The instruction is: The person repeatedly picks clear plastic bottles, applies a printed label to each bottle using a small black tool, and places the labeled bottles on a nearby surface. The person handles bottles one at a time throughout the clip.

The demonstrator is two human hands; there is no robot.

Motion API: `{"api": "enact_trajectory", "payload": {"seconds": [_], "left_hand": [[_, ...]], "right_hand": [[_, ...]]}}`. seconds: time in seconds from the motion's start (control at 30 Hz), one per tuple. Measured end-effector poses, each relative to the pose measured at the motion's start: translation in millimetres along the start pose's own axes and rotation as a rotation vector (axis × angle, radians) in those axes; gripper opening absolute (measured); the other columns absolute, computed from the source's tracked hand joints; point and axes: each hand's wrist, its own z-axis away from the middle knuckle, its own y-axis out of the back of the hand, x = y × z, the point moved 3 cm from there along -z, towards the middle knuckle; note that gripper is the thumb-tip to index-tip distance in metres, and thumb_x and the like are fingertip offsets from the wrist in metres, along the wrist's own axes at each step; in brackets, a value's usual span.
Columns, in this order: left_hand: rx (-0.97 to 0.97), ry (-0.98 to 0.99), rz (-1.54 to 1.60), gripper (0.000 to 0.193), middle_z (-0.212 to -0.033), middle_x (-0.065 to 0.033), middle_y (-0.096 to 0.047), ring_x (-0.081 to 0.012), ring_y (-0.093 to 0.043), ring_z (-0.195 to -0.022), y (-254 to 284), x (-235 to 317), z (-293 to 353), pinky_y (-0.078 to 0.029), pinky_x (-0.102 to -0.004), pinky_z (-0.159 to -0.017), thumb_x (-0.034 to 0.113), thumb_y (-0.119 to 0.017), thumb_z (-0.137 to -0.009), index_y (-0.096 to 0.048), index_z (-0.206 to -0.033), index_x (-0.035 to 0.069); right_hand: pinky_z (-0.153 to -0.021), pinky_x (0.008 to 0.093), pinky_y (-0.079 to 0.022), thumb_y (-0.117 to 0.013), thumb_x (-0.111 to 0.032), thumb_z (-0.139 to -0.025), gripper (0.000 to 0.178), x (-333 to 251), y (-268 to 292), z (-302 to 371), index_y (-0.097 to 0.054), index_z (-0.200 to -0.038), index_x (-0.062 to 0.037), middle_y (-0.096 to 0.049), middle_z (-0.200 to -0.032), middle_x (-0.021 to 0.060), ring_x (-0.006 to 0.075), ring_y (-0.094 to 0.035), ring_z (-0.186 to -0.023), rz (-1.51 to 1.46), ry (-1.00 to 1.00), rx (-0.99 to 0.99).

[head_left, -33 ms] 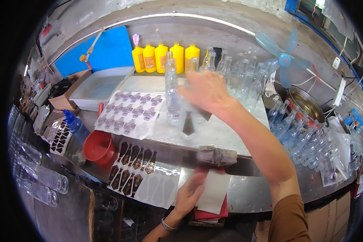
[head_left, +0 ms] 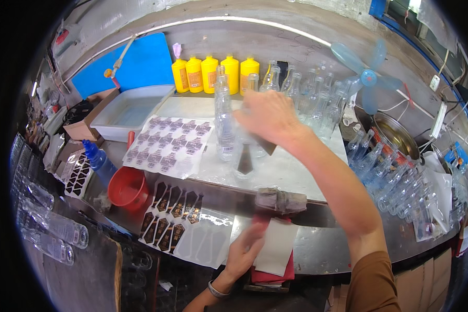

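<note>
My right hand, blurred by motion, is closed at the front of a clear glass bottle that stands upright on the white-topped bench and bears a dark tie-shaped label. Below its palm juts the corner of a flat dark piece, which it seems to grip; the fingertips are hidden. A second clear bottle stands just left. Nearer me, my left hand is half curled with thumb and fingers apart, beside white paper lying on red cloth. Dark tie-shaped labels lie on a partly used sheet.
A rolled grey cloth rests at the bench edge. Printed label sheets, a red cup, a blue bottle and a white tub are leftward. Yellow bottles line the back; glass bottles and a fan are rightward.
</note>
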Motion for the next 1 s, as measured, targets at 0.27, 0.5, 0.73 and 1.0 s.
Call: {"api": "enact_trajectory", "payload": {"seconds": [0.27, 0.5, 0.73, 1.0], "left_hand": [[-0.018, -0.019, 0.014, 0.045, -0.122, -0.0128, -0.066, -0.0176, -0.064, -0.112, 7.3, -3.6, 1.0, -0.051, -0.031, -0.097, 0.005, -0.062, -0.099, -0.049, -0.142, -0.002], [-0.023, -0.003, 0.022, 0.044, -0.121, -0.0129, -0.066, -0.0159, -0.064, -0.109, 10.9, -7.5, -0.3, -0.051, -0.0291, -0.095, 0.004, -0.061, -0.098, -0.05, -0.141, -0.002], [-0.021, 0.001, 0.018, 0.043, -0.122, -0.012, -0.066, -0.0153, -0.064, -0.109, 11.3, -8.9, -2.0, -0.052, -0.029, -0.093, 0.004, -0.062, -0.098, -0.053, -0.139, -0.001], [0.374, -0.525, -0.722, 0.073, -0.146, -0.0265, -0.05, -0.0384, -0.055, -0.129, 37.9, 31.5, -14.9, -0.045, -0.0443, -0.108, 0.008, -0.081, -0.083, -0.045, -0.145, -0.007]], "right_hand": [[-0.079, 0.0479, -0.055, -0.065, -0.03, -0.083, 0.03, 5.0, 7.5, 3.3, -0.072, -0.103, -0.0083, -0.072, -0.09, 0.0185, 0.0365, -0.07, -0.09, -0.058, 0.147, -0.078], [-0.084, 0.0464, -0.053, -0.063, -0.018, -0.083, 0.03, 5.5, 5.0, -0.8, -0.067, -0.111, -0.0081, -0.071, -0.097, 0.0181, 0.0372, -0.068, -0.096, -0.082, 0.327, -0.052], [-0.084, 0.0467, -0.051, -0.063, -0.015, -0.083, 0.031, 6.6, 5.5, -6.5, -0.066, -0.112, -0.0069, -0.07, -0.099, 0.0177, 0.0372, -0.066, -0.095, -0.077, 0.362, -0.144], [-0.062, 0.0307, -0.045, -0.064, -0.002, -0.082, 0.034, -6.1, 67.0, 40.1, -0.068, -0.115, -0.0081, -0.064, -0.085, 0.01, 0.0174, -0.056, -0.062, -0.208, 0.549, 0.096]]}}
